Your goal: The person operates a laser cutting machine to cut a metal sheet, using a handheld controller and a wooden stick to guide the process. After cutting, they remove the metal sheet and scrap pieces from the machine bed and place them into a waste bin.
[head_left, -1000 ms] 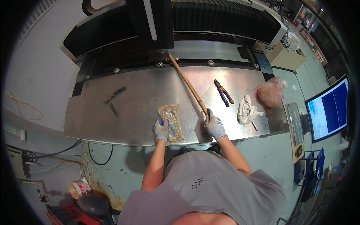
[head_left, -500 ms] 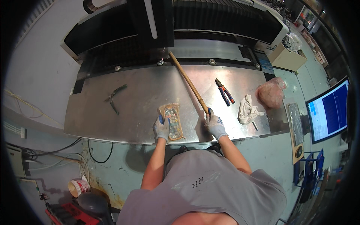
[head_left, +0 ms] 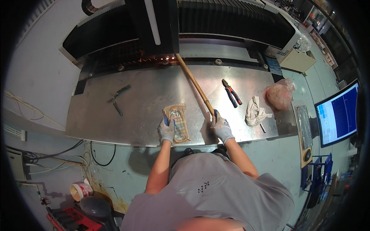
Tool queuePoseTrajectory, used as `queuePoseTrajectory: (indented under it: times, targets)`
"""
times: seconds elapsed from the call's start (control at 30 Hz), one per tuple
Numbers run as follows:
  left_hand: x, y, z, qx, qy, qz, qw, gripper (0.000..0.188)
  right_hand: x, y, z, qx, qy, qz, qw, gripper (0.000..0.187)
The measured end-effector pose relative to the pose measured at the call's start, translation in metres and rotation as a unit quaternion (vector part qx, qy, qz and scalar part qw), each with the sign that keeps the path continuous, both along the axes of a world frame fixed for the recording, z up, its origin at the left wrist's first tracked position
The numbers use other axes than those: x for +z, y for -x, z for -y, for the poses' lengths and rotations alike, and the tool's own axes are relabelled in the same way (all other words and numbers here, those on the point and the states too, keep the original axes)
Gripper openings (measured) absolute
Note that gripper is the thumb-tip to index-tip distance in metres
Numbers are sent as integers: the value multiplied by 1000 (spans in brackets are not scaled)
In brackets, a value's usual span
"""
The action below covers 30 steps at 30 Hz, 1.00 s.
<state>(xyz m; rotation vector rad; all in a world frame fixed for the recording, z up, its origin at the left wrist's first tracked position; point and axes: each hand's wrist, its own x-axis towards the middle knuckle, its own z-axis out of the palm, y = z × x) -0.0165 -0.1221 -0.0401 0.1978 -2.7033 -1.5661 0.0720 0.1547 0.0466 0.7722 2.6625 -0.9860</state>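
My gloved left hand (head_left: 167, 131) is closed around the left edge of a handheld remote control (head_left: 179, 124) with rows of coloured buttons, wrapped in yellowed clear plastic. It is at the front edge of the metal sheet (head_left: 142, 88). My gloved right hand (head_left: 222, 128) grips the near end of a long wooden stick (head_left: 195, 83). The stick slants away to the left, its far end by the black column (head_left: 154, 27) of a gantry machine. Orange sparks (head_left: 154, 59) fly along the sheet's far side, left of the stick's tip.
Right of the stick lie combination pliers (head_left: 232, 93), a white cloth (head_left: 255, 112) and a pinkish plastic bag (head_left: 280, 95). Dark-handled pliers (head_left: 118, 99) lie open on the left. A monitor (head_left: 338, 113) stands at far right; a bucket (head_left: 81, 191) is on the floor at lower left.
Sparks have appeared below the machine's column, and the column has come slightly nearer to me. Both hands keep their holds, with hardly any movement.
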Motion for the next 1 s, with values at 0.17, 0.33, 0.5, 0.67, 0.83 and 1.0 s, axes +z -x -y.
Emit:
queuePoseTrajectory:
  times: [0.17, 0.33, 0.5, 0.67, 0.83, 1.0]
  targets:
    - [1, 1, 0, -6, 11, -3, 1000, 55, 0, 1, 1, 5, -17, -7, 1000, 60]
    - [5, 0, 0, -3, 19, 9, 1000, 56, -2, -6, -1, 2, -1, -17, 1000, 58]
    - [11, -2, 0, -9, 10, 25, 1000, 50, 8, -49, -18, -11, 39, -23, 999, 55]
    - [-1, -1, -3, 15, -16, -11, 1000, 46, 15, -95, -40, 16, -8, -15, 1000, 53]
    - [-15, 6, 0, 13, -33, 20, 999, 47, 1, -80, -54, 75, -97, -51, 991, 46]
    - [-12, 1, 5, -24, -293, 93, 951, 40, -12, -81, -72, 53, -112, -134, 983, 44]
